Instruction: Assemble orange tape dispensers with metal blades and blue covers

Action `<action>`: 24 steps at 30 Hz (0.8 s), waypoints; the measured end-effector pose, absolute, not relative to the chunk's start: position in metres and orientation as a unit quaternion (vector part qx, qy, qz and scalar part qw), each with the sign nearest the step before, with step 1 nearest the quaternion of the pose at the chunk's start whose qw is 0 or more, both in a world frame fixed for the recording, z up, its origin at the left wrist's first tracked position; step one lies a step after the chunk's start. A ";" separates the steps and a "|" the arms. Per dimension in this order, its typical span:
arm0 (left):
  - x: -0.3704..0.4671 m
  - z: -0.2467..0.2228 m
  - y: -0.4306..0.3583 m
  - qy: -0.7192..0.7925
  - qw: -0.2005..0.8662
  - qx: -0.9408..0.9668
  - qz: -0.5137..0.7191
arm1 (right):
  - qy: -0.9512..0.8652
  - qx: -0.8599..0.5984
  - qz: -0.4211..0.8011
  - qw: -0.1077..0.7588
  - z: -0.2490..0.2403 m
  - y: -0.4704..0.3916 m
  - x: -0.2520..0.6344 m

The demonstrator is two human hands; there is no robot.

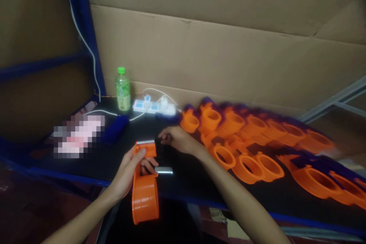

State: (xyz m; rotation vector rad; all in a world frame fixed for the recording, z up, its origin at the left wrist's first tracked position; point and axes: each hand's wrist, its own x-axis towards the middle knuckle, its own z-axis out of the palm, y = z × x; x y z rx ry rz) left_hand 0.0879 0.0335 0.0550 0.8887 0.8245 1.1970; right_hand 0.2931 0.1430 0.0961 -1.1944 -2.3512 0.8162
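Observation:
My left hand (128, 167) is closed around an orange plastic tape dispenser (145, 200), its thumb on the upper part. A serrated metal blade (145, 142) runs along the dispenser's top edge, and its round hub hangs lowest, toward me. A shiny metal strip (164, 170) shows just right of the dispenser; whether it is attached cannot be told. To the right, my right hand (175, 139) is over the black table with fingers curled together. Dark pieces (160, 152) lie by its fingertips, blurred against the black surface. What the fingers pinch, if anything, is hidden.
Several orange and dark-blue dispensers (248, 166) stand in rows on the right of the black table (194, 183). Behind are a green-capped bottle (122, 91) and a white power strip (154, 106) with cables. A blue object (116, 129) lies left. Cardboard (214, 53) walls the back.

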 end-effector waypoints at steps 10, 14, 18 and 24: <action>0.089 0.048 0.038 0.393 0.627 0.379 0.556 | -0.815 -0.446 0.243 0.278 0.089 0.154 0.299; 0.090 0.044 0.039 0.399 0.618 0.375 0.563 | -0.808 -0.413 0.276 0.317 0.100 0.144 0.296; 0.089 0.047 0.038 0.393 0.618 0.387 0.560 | -0.830 -0.327 0.298 0.340 0.107 0.127 0.288; 0.090 0.047 0.038 0.386 0.608 0.404 0.564 | -0.873 -0.231 0.211 0.373 0.107 0.110 0.276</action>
